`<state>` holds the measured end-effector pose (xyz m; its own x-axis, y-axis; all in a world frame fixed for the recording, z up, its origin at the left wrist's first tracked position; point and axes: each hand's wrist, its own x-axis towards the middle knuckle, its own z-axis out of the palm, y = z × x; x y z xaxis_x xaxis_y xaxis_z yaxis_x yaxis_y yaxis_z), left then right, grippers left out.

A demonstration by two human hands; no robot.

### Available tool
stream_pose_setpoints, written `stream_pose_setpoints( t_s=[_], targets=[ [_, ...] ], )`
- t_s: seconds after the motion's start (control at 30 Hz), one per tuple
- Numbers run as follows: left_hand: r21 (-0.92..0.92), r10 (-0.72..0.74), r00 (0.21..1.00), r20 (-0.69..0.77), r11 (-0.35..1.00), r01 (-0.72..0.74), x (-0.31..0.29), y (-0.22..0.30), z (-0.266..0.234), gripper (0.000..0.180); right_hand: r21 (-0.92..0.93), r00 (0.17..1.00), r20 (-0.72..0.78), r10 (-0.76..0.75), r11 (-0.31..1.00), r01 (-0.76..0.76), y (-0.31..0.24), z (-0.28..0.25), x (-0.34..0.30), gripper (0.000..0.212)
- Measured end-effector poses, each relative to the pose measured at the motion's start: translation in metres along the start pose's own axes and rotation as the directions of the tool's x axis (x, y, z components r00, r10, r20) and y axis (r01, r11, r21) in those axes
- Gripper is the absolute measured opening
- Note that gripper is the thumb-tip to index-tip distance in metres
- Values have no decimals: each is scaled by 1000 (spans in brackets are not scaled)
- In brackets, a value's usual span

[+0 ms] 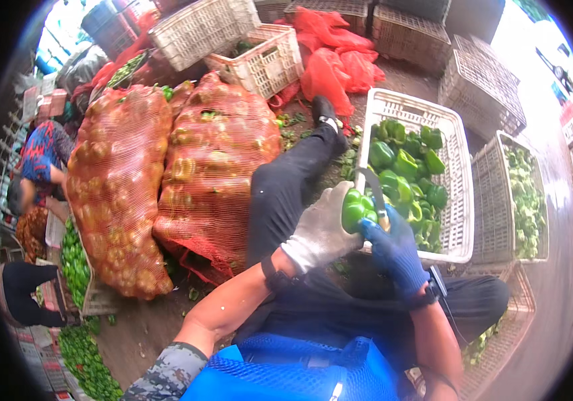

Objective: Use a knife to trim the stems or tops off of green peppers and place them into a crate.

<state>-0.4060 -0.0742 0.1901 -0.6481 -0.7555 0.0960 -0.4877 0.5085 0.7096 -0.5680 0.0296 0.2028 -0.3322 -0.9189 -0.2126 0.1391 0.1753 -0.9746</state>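
Note:
My left hand (323,227), in a whitish work glove, is closed around a green bell pepper (354,210) in front of my lap. In a blue glove, my right hand (397,248) grips a knife (374,189) by its light handle. The dark, curved blade points away from me and lies close beside the pepper; whether it touches is unclear. Just beyond both hands stands a white plastic crate (465,230) partly filled with green bell peppers (403,167), some of them cut open.
Two bulging red mesh sacks (123,180) lie to my left. White crates (260,63) and loose red netting (343,67) are at the far side. Right of the pepper crate, another crate (497,200) holds pale green pieces. Another person (39,160) sits at far left. Scraps litter the floor.

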Motion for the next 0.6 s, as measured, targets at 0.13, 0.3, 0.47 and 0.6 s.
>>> stream_pose_setpoints(
  t_s=[0.13, 0.3, 0.47, 0.6],
  targets=[
    [-105, -5, 1000, -11, 994, 4, 14, -7, 12, 96, 8, 998, -17, 62, 998, -61, -3, -10, 15, 36],
    [-236, -34, 990, 135, 970, 65, 23, -11, 6, 85, -182, 1000, 18, -21, 983, 24, -3, -26, 23, 51],
    [-147, 26, 999, 46, 989, -19, 34, -21, 16, 78, -333, 991, 1, -135, 934, 128, 7, -29, 33, 49],
    [-52, -37, 997, -61, 998, 34, 34, -18, 23, 80, -503, 966, -180, -186, 861, 72, 12, -35, 27, 37]
  ],
)
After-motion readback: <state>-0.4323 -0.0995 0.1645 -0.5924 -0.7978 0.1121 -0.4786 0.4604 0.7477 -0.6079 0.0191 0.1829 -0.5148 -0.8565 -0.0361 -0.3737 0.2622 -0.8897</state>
